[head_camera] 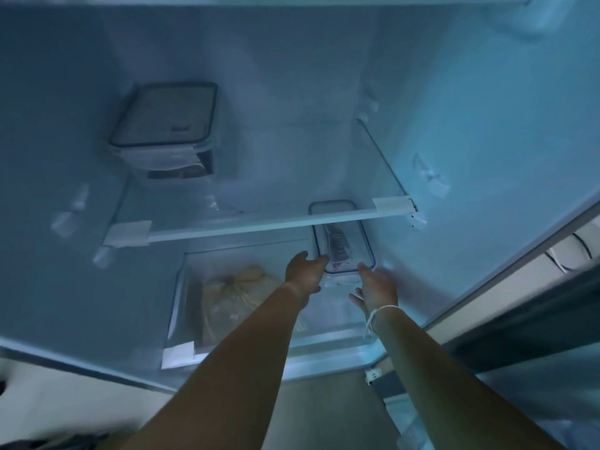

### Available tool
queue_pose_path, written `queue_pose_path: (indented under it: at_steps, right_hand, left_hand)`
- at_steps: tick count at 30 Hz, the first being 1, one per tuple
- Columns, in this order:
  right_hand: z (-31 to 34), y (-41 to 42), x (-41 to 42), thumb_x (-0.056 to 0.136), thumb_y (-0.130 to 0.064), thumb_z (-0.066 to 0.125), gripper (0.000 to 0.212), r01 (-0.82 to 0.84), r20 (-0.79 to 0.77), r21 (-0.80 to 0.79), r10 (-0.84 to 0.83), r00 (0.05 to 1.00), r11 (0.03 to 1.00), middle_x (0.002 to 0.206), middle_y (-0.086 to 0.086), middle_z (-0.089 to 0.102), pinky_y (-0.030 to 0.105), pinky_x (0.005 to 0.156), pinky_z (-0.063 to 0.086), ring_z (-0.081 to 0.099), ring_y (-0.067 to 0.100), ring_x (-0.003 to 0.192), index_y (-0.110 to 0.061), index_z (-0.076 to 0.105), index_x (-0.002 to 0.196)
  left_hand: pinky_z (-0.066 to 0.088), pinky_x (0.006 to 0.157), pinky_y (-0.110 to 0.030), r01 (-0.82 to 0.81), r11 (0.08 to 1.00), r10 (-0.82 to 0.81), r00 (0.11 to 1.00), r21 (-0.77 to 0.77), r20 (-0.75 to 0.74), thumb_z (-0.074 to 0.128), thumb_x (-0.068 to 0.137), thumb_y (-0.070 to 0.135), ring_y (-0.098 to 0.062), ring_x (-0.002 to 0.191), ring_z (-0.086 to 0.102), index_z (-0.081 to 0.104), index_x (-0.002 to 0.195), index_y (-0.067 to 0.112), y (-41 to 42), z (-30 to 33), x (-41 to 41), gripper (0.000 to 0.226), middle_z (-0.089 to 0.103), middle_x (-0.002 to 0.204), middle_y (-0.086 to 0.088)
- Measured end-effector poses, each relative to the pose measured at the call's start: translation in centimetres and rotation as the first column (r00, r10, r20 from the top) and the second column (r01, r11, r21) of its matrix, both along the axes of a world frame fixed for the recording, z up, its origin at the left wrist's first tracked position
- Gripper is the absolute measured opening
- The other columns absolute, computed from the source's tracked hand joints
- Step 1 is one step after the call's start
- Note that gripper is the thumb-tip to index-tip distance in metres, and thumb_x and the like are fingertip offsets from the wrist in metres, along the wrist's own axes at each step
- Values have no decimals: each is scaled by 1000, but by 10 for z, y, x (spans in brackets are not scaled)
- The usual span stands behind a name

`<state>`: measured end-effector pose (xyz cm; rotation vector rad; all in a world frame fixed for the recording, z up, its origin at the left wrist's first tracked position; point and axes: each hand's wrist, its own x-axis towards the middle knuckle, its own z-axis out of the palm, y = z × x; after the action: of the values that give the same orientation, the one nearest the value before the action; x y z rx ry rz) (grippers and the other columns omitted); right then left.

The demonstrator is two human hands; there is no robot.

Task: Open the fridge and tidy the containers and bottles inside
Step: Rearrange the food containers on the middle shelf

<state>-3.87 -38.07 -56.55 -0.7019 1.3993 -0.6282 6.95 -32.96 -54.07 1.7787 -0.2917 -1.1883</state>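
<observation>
My left hand & right hand, fingers spread and gripping nothing yet, flank the near end of the long clear blue-rimmed plastic container, centre-right w/ its far end under the glass shelf, prob. to grab both sides.

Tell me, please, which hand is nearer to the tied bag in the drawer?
Left. The left hand is just right of the tied bag; the right hand is farther right, by the narrow container.

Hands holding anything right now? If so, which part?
Left hand and right hand flank the near end of the narrow clear container, fingertips at its corners. A firm grip cannot be told.
</observation>
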Motion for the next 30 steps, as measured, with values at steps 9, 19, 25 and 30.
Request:
queue_pose_path:
  at_steps: [9, 19, 25, 30]
  right_hand:
    - [-6, 17, -2, 85, -16, 64, 28, 4, -28, -30, -5, 1000, 1000, 108, 8, 43, 37, 88, 51, 46, 23, 96, -16, 42, 103]
    - [35, 99, -15, 84, -6, 63, 22, 4, 1, 41, -4, 1000, 999, 106, 11, 44, 37, 77, 49, 48, 18, 75, -15, 44, 94]
    - [86, 149, -31, 84, -7, 63, 27, -61, -26, 15, 62, 998, 998, 99, 9, 47, 48, 94, 49, 49, 18, 74, -13, 43, 102]
    - [136, 187, -47, 83, -4, 62, 21, -120, -35, -54, 118, 992, 991, 73, 6, 44, 52, 95, 47, 48, 20, 70, -13, 45, 75]
  left_hand:
    - [50, 70, -28, -7, 999, 11, 994, 32, -106, 62, 88, 20, -22, 103, 51, 43, 137, 1, 16, -13, 7, 56, 53, 122, -12]
    - [49, 69, -28, -4, 995, 20, 987, 103, -160, 59, 89, 17, -19, 86, 48, 55, 89, 11, 105, 24, -7, 7, 49, 92, -6]
    - [49, 70, -26, -28, 998, 39, 980, 58, -193, 58, 90, 14, -15, 72, 46, 55, 77, 15, 163, 68, -26, 14, 48, 82, -3]
    - [47, 68, -22, -33, 999, 32, 983, 1, -183, 57, 92, 17, -13, 73, 44, 56, 89, 13, 204, 110, -43, 4, 49, 89, -4]
